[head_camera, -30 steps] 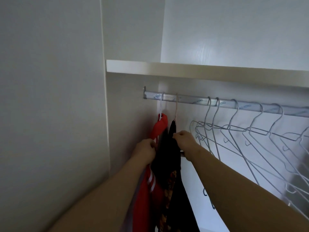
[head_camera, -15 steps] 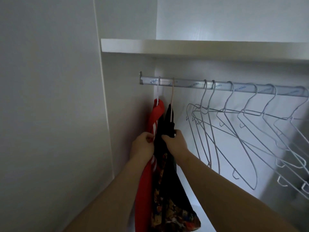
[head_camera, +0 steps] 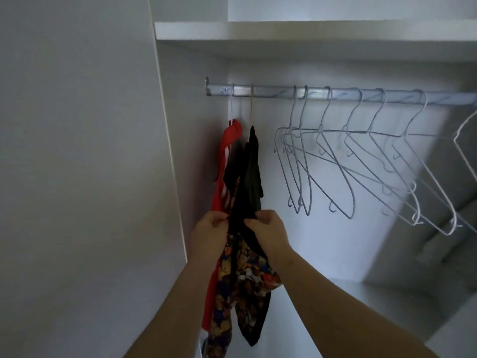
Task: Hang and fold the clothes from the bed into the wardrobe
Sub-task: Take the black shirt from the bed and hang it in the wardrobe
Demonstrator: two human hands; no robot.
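While the left hand and the right hand each pinch the black garment between them, fingers curled into its cloth, a hard downward tug could, I judge, drag it off its hanger or unhook that from the rail above. It hangs limp, plain black above the hands and brightly flowered below, just beside the red garment beyond the left hand.

A red garment with white stripes; a black garment, lower part seemingly floral; grey hangers.
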